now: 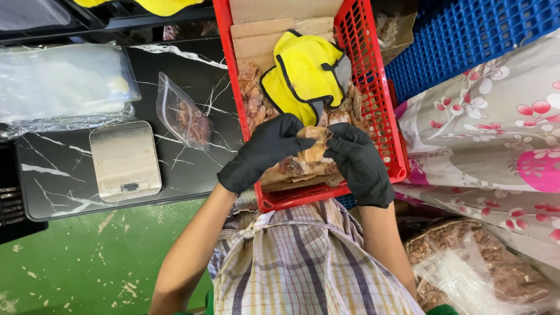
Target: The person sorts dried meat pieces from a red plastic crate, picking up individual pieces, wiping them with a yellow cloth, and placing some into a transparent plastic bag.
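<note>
Both grips pinch dried piece (315,143) between left hand (265,153), right hand (359,163).

We see black marbled table (192,163) | steel scale (125,160) near its front edge | clear snack bag (184,116) mid-table | plastic-wrapped stack (64,87) at left | red crate (379,111) over right edge

A small clear plastic zip bag of brown pieces (185,118) is lying beside the flat steel scale's little grey screen (129,187); large clear bags (64,87) are lying behind.
</note>
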